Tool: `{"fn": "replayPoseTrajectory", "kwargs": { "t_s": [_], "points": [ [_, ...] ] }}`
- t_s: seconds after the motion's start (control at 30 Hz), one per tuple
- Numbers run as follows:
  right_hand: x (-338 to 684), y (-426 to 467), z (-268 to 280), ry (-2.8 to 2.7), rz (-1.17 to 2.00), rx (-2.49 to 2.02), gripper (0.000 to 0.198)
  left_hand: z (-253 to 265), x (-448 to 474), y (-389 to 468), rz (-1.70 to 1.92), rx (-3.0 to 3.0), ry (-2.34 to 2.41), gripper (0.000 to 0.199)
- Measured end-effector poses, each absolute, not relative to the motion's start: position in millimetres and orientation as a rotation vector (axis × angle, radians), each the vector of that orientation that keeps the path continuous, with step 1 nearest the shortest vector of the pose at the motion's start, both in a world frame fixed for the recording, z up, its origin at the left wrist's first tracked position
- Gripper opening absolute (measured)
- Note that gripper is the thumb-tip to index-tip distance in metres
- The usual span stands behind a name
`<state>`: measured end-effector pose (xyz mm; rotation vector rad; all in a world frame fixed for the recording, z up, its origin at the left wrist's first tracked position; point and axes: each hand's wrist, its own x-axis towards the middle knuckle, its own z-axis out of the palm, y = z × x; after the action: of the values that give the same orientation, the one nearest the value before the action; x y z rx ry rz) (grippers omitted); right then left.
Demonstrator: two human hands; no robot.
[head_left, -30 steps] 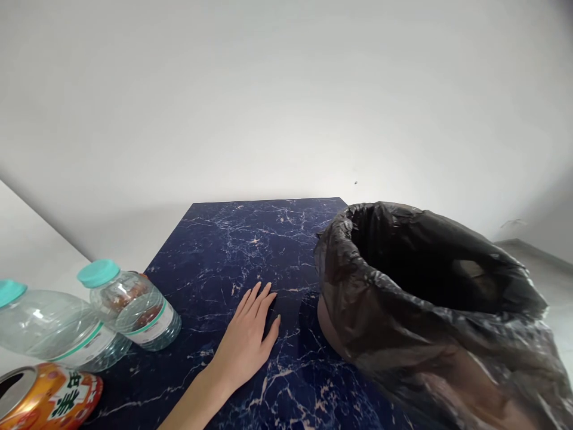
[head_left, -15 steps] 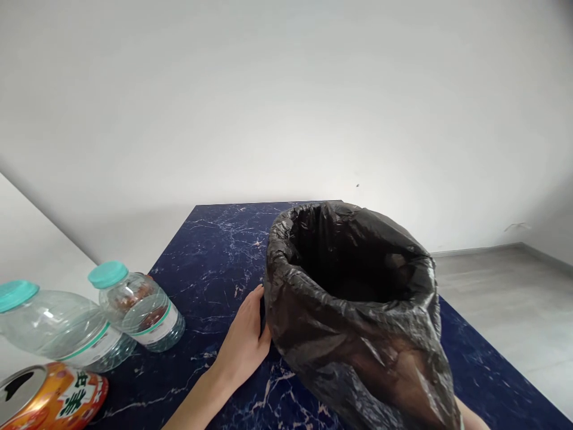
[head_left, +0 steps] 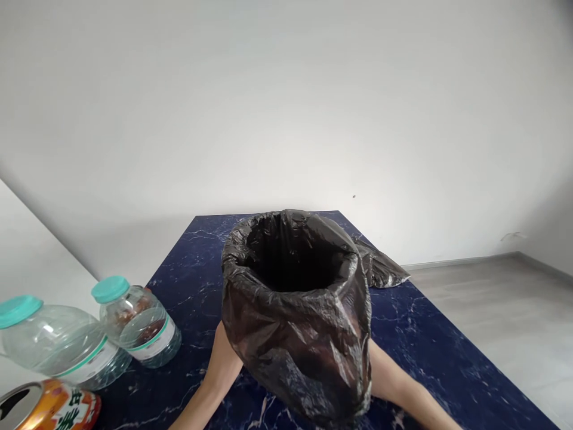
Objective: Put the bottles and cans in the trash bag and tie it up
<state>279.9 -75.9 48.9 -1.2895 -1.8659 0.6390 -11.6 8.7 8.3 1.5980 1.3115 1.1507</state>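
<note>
A trash bin lined with a black plastic bag point(head_left: 295, 334) stands at the middle of the table, its round mouth facing up and dark inside. The bag is folded over the rim and hangs loosely down the near side. My left hand point(head_left: 227, 353) holds the bin's left side, its fingers hidden behind the bag. On the other side, my right hand point(head_left: 376, 361) reaches under the hanging plastic and grips the bin, with its wrist and forearm showing. Skin shows faintly through the thin bag.
On the left stand two clear bottles with teal caps, a larger bottle point(head_left: 67, 343) and a smaller bottle point(head_left: 143, 325). An opened orange drink can point(head_left: 58, 406) is nearest. More black plastic point(head_left: 384, 267) lies at the right edge of the blue marbled table point(head_left: 430, 334). A white wall point(head_left: 286, 107) rises behind.
The lined bin has moved left, bringing the black plastic behind it into view. My left hand has slipped mostly behind the bag, and more of my right forearm now shows.
</note>
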Motion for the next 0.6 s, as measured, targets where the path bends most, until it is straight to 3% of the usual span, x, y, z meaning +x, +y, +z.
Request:
{"fn": "replayPoseTrajectory", "kwargs": {
  "t_s": [0.1, 0.23, 0.4, 0.6],
  "points": [
    [302, -55, 56, -2.007, 0.542, -1.265, 0.049, 8, -16, 12, 1.203, 1.532, 1.343, 0.085],
    [336, -25, 82, -1.682, 0.420, -1.405, 0.046, 7, -20, 16, 1.264, 1.473, 1.344, 0.085],
    [335, -7, 146, -1.297, 0.512, -1.356, 0.043, 2, -20, 16, 1.300, 1.458, 1.326, 0.084],
    [295, 2, 191, -1.360, 0.633, -1.202, 0.048, -1, -19, 15, 1.320, 1.545, 1.356, 0.077]
  ]
}}
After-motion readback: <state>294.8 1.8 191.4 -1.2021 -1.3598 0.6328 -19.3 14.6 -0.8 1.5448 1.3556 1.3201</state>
